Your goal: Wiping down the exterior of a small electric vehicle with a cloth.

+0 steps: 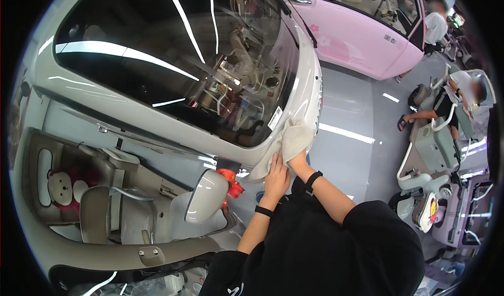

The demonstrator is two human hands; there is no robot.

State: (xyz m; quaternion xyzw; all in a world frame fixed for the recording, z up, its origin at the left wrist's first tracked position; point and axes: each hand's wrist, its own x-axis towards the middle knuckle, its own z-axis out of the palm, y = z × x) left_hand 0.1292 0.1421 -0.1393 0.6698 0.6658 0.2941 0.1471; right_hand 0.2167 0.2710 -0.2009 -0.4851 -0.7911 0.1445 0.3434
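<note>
A light beige cloth (298,138) lies against the pale body panel (252,154) at the lower corner of a small vehicle's windshield (157,75). My right hand (298,159) is largely covered by the cloth, so its fingers are hidden; the cloth wraps over it. Beside it, my left hand (277,179) rests with extended fingers on the hanging part of the cloth. Both wrists carry black bands. A paper label with writing (275,118) sticks to the glass just above the cloth.
A white side mirror (206,196) with a red ribbon (232,183) is at lower left, near an open vehicle cabin holding a plush bear (61,187). A pink vehicle (354,36) stands at upper right. One person (460,87) sits on a scooter (433,150); another person (436,24) stands behind.
</note>
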